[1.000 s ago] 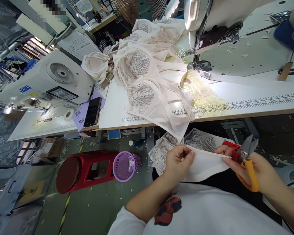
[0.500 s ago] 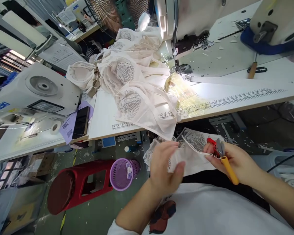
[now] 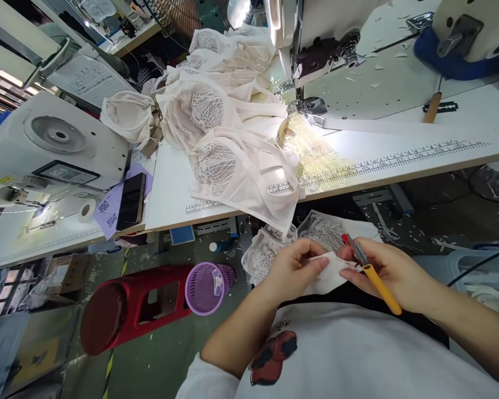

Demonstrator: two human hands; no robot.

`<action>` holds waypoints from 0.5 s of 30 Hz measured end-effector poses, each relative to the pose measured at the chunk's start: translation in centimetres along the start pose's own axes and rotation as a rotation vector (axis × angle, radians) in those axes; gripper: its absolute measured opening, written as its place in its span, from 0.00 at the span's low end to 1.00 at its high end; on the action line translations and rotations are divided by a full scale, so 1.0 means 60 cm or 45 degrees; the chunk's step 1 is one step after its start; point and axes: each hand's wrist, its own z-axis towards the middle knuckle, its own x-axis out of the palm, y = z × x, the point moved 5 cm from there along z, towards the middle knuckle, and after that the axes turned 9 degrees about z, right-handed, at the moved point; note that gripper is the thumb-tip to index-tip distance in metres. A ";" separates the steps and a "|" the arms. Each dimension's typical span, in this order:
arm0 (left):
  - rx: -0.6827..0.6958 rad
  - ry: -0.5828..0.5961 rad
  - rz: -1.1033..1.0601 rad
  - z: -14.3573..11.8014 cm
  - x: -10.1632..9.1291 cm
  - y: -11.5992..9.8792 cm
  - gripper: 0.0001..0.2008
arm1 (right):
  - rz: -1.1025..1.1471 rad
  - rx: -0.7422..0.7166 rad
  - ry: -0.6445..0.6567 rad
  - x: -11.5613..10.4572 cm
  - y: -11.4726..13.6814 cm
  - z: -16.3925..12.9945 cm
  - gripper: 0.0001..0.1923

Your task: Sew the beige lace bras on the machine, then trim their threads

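Across my lap lies a cream lace bra (image 3: 322, 228), its cups towards the table. My left hand (image 3: 295, 269) pinches its plain fabric edge between thumb and fingers. Close by on the right, my right hand (image 3: 393, 271) grips thread snips (image 3: 376, 280) with a grey metal blade, a yellow handle and a red part. Its thumb and fingertip also hold the fabric edge of the same bra. The closed fingers hide part of the snips and the cloth between the hands.
A pile of cream bras (image 3: 216, 111) covers the table beside a sewing machine (image 3: 316, 33), one hanging over the front edge. A phone (image 3: 132, 202) lies at left near a second machine (image 3: 62, 138). Below stand a red stool (image 3: 149, 305) and a purple basket (image 3: 205, 291).
My left hand, loose and apart from the cloth before, has closed on the bra's edge. The fabric is now drawn between both hands. The snips stay in my right hand.
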 end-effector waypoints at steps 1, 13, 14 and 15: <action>-0.065 -0.011 -0.104 0.000 0.000 0.005 0.11 | -0.007 0.008 -0.003 0.000 0.000 0.000 0.15; -0.302 -0.092 -0.458 -0.002 0.014 0.020 0.21 | 0.051 0.060 -0.043 -0.005 0.000 -0.004 0.18; -0.296 -0.082 -0.468 -0.001 0.016 0.019 0.21 | 0.045 0.044 -0.006 -0.008 0.000 -0.007 0.18; -0.287 -0.070 -0.477 -0.001 0.019 0.018 0.22 | 0.029 0.019 0.004 -0.015 -0.001 -0.009 0.18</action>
